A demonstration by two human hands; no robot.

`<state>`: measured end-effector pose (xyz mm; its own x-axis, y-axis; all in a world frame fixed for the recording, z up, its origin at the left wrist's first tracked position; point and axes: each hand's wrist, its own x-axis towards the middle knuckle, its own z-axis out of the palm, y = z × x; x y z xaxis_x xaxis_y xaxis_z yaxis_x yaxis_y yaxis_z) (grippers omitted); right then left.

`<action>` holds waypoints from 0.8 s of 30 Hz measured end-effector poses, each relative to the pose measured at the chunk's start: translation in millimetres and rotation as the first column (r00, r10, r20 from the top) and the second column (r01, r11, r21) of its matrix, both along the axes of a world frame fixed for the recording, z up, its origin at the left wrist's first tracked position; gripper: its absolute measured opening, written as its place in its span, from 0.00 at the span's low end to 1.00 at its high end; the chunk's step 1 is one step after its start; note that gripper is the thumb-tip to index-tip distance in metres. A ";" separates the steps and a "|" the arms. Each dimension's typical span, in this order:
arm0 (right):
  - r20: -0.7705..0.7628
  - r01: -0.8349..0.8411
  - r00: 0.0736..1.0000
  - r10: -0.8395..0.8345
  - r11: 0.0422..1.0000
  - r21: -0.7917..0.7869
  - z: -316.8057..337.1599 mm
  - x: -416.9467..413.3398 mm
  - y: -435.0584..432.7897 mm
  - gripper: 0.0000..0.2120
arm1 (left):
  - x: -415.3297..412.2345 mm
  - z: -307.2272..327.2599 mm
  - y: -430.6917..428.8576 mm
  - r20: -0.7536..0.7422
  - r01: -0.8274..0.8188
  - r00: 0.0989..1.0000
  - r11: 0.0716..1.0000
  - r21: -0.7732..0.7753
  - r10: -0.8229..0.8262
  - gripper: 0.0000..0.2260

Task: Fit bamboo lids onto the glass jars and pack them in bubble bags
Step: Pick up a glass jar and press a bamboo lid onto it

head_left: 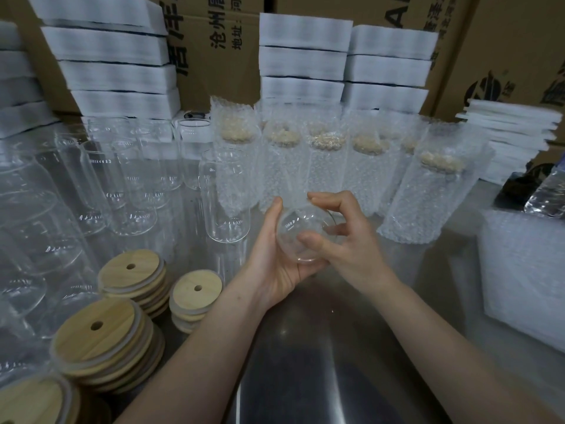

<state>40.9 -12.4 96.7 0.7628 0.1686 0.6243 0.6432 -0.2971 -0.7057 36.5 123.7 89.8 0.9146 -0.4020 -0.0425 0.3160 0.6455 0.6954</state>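
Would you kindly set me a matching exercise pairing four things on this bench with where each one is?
1. tilted clear glass jar
2. round bamboo lids with straw holes
3. lidded jars in bubble bags
4. white foam sheets

A. stacked at front left
B. piled at far right
C. held by left hand and right hand
D. standing in a row behind the hands

Pairs: 1-C, 2-A, 3-D, 4-B.

dim, even light; soft glare on steel table (305, 377); wide-angle bending and blur at edges.
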 end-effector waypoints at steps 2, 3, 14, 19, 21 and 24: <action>0.020 0.020 1.000 -0.021 1.000 0.023 0.3 -0.4 0.3 0.14 | -0.9 -0.2 -0.9 0.019 0.023 1.000 0.999 -0.026 -0.022 0.30; 0.031 0.030 0.999 -0.031 0.999 0.030 0.6 -0.7 0.3 0.13 | -0.6 -0.9 -1.6 0.029 0.030 0.999 0.999 -0.035 -0.029 0.30; 0.087 0.071 0.993 -0.084 0.987 0.147 0.6 0.5 0.0 0.08 | 1.9 -5.1 -3.7 0.146 -0.097 0.987 0.973 0.209 0.067 0.28; -0.009 0.118 0.993 -0.119 0.967 0.227 -2.8 1.7 -0.6 0.11 | -0.3 -6.8 -8.3 0.251 -0.427 0.899 0.845 0.323 0.358 0.33; -0.037 0.134 0.991 -0.129 0.957 0.257 -2.0 2.0 0.1 0.10 | 1.1 -9.7 -10.9 0.342 -0.512 0.850 0.779 0.363 0.400 0.31; -0.038 0.178 0.984 -0.175 0.946 0.272 -0.7 -0.4 2.9 0.10 | 1.9 -11.8 -11.6 0.465 -0.602 0.787 0.672 0.432 0.406 0.36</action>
<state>40.5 -9.5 96.0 0.7735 -0.1454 0.6169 0.5879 -0.1993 -0.7840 38.4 112.1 78.0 0.9674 0.1279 0.2188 -0.2351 0.1312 0.9631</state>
